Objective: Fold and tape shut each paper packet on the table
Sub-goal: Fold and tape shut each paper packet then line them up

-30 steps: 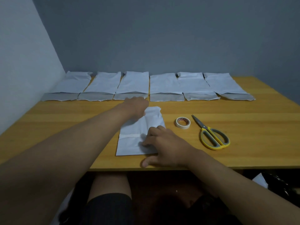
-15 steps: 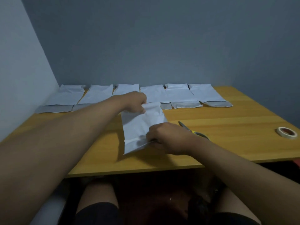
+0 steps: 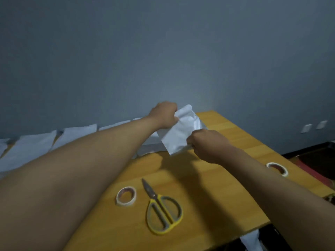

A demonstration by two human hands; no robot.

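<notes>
**Two hands on one packet, lifted off the table**

Several flat white packets in the row (image 3: 36, 147) lie along the back edge at the left of the frame, partly hidden behind your left forearm; how many cannot be counted from here. Your left hand (image 3: 164, 115), just left of centre, is closed round the top end of the held packet (image 3: 181, 131), fingers curled over its rolled or turned-down upper edge. The packet hangs in the air between both hands, tilted, above the far part of the wooden table (image 3: 208, 187). It looks white, slightly glossy and creased, with its top edge curling over and its lower corner pointing down at the tabletop. Your right hand (image 3: 206, 144), right of centre, pinches the lower right edge of that same packet.

By the look of it, you are at the folding step for this packet: the top seems begun but not pressed flat, and no tape shows on it. Next you will likely need to crease the flap firmly, then free one hand for tape.

Below centre lie the nearer tape roll (image 3: 126, 196) and, just right of it, the yellow-handled scissors (image 3: 160, 209), blades closed. A second tape roll (image 3: 277, 169) sits at the right, near the table's edge.
</notes>
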